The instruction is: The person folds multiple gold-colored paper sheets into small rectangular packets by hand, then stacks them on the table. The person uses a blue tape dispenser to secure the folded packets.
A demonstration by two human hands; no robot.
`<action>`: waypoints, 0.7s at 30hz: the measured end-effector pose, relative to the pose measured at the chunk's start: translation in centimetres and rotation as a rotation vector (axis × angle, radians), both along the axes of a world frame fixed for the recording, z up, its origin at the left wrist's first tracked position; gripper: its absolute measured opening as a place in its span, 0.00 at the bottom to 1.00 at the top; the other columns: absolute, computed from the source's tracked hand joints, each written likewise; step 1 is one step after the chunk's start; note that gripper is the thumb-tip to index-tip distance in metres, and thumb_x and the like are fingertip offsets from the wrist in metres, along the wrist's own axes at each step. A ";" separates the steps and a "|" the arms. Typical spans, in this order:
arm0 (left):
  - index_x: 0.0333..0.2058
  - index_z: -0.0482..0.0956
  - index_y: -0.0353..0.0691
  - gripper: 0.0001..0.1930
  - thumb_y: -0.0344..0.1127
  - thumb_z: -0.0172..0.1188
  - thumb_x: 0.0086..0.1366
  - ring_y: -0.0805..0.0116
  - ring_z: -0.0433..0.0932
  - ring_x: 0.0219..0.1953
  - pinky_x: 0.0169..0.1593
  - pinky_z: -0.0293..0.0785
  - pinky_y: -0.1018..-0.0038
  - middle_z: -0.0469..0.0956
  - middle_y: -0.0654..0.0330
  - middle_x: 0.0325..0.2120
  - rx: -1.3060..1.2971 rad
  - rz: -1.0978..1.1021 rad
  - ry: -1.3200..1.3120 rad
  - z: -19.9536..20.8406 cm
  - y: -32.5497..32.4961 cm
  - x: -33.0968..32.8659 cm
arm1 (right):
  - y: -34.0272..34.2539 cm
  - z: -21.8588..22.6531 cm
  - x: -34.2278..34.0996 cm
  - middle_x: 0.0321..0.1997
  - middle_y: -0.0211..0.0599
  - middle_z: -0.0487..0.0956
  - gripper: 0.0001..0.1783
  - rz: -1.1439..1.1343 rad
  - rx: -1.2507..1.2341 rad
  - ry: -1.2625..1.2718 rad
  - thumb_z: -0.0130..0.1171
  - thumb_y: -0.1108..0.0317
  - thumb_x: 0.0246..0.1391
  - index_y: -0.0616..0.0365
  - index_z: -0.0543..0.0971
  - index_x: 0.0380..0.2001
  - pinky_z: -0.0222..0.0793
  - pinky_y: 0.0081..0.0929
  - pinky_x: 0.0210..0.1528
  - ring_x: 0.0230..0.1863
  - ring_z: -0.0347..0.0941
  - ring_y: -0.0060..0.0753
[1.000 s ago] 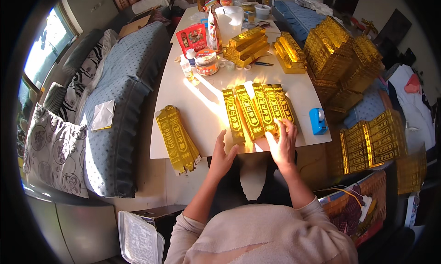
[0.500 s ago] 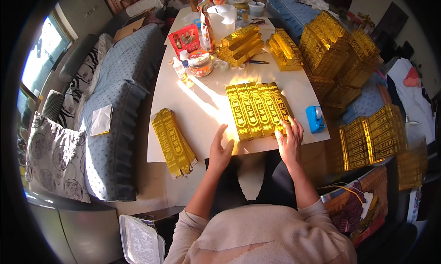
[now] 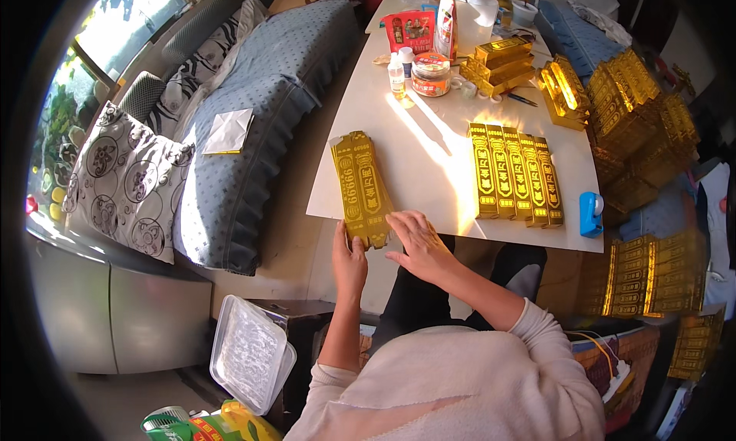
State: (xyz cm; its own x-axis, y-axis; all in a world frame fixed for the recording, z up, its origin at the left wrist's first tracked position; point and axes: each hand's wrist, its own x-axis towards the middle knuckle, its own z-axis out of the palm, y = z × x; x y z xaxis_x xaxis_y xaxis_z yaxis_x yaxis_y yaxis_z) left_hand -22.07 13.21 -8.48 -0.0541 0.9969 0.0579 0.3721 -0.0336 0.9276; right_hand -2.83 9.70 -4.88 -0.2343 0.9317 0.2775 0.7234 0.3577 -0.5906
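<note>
A pile of flat, unfolded gold cartons (image 3: 360, 184) with dark printed markings hangs over the near left edge of the white table. My left hand (image 3: 350, 266) grips its lower left corner, the thumb near the bottom edge and some fingers hidden by the card. At the pile's lower right edge is my right hand (image 3: 422, 249), fingers stretched out and thumb apart, fingertips touching the card. Several folded gold boxes (image 3: 515, 176) lie side by side in a row to the right. Beyond them, near the table's right corner, sits a blue tape dispenser (image 3: 591, 215).
Farther up the table (image 3: 345, 111) stand a lidded jar (image 3: 431, 76), small bottles (image 3: 396, 77), a red pouch (image 3: 410, 31) and stacked gold boxes (image 3: 498, 65). More gold boxes (image 3: 640, 107) are piled at the right. A blue-covered sofa (image 3: 268, 96) runs along the left, plastic containers (image 3: 249, 353) below.
The view has turned left. Both hands have left the row of gold boxes and moved left to the flat carton pile. The pile's lower end, fanned before, looks more even.
</note>
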 end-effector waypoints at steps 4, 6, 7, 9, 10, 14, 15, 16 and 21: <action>0.67 0.65 0.28 0.24 0.25 0.51 0.74 0.48 0.68 0.69 0.69 0.65 0.65 0.71 0.38 0.64 -0.052 -0.054 -0.143 -0.3 -0.3 -0.7 | 1.1 0.3 -1.2 0.64 0.45 0.69 0.40 -0.005 0.041 -0.156 0.73 0.59 0.52 0.66 0.68 0.64 0.63 0.41 0.70 0.68 0.61 0.47; 0.68 0.64 0.29 0.25 0.25 0.50 0.74 0.48 0.67 0.70 0.70 0.64 0.64 0.68 0.38 0.66 0.037 -0.086 -0.016 -0.8 -0.3 -1.1 | 1.4 0.2 -1.4 0.61 0.42 0.71 0.38 -0.026 0.104 -0.178 0.74 0.58 0.50 0.65 0.73 0.60 0.68 0.39 0.65 0.65 0.66 0.44; 0.69 0.63 0.29 0.25 0.26 0.50 0.75 0.49 0.65 0.71 0.70 0.63 0.64 0.67 0.39 0.67 0.044 -0.088 -0.014 -0.9 -0.5 -1.3 | 1.5 0.3 -1.4 0.60 0.41 0.72 0.37 -0.018 0.086 -0.165 0.75 0.59 0.49 0.65 0.73 0.59 0.69 0.39 0.65 0.64 0.67 0.43; 0.69 0.63 0.29 0.26 0.27 0.50 0.75 0.49 0.63 0.73 0.71 0.61 0.64 0.64 0.39 0.69 0.062 -0.107 -0.012 -0.9 -0.6 -1.3 | 1.7 0.4 -1.2 0.59 0.41 0.73 0.34 -0.022 0.090 -0.132 0.75 0.59 0.48 0.63 0.77 0.56 0.71 0.40 0.62 0.62 0.70 0.44; 0.69 0.63 0.29 0.26 0.28 0.51 0.76 0.49 0.62 0.73 0.71 0.60 0.64 0.63 0.39 0.70 0.063 -0.112 -0.018 -0.9 -0.7 -1.3 | 1.7 0.5 -1.2 0.57 0.41 0.74 0.31 -0.017 0.087 -0.104 0.74 0.61 0.49 0.62 0.78 0.54 0.71 0.40 0.61 0.60 0.71 0.45; 0.69 0.62 0.29 0.26 0.33 0.51 0.78 0.49 0.60 0.74 0.72 0.58 0.65 0.61 0.39 0.71 0.024 -0.147 -0.016 -0.4 -0.6 -1.0 | 2.3 0.7 -0.5 0.48 0.39 0.78 0.18 0.015 0.163 -0.099 0.71 0.63 0.51 0.58 0.83 0.44 0.74 0.40 0.54 0.52 0.75 0.45; 0.70 0.62 0.30 0.26 0.35 0.51 0.79 0.52 0.61 0.74 0.72 0.58 0.66 0.61 0.41 0.71 -0.011 -0.166 -0.093 -1.4 -0.4 -1.6 | 2.6 0.3 -0.4 0.45 0.38 0.78 0.15 0.020 0.198 -0.132 0.70 0.63 0.52 0.58 0.84 0.41 0.75 0.40 0.52 0.50 0.76 0.45; 0.70 0.62 0.30 0.26 0.36 0.50 0.79 0.56 0.64 0.72 0.71 0.61 0.66 0.64 0.44 0.70 0.077 -0.141 0.020 -1.5 -0.6 -1.7 | 3.1 -0.2 -0.3 0.40 0.35 0.78 0.08 0.029 0.332 -0.163 0.66 0.64 0.53 0.55 0.83 0.33 0.76 0.38 0.46 0.44 0.76 0.40; 0.70 0.59 0.39 0.26 0.46 0.44 0.81 0.58 0.69 0.65 0.69 0.63 0.63 0.69 0.50 0.63 0.245 0.124 -0.400 4.5 -1.6 -0.6 | 2.9 2.4 -0.3 0.36 0.31 0.80 0.06 -0.011 0.620 -0.073 0.66 0.68 0.54 0.55 0.79 0.33 0.79 0.28 0.33 0.33 0.80 0.30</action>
State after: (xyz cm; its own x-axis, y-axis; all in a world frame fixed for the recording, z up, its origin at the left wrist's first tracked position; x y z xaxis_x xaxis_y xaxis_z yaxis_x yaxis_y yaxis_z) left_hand -22.67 11.56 -4.02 -0.2378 0.9410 0.2408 0.0033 -0.2471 0.9690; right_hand -3.11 12.59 -2.46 -0.2642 0.6050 0.7512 0.7598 0.6102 -0.2242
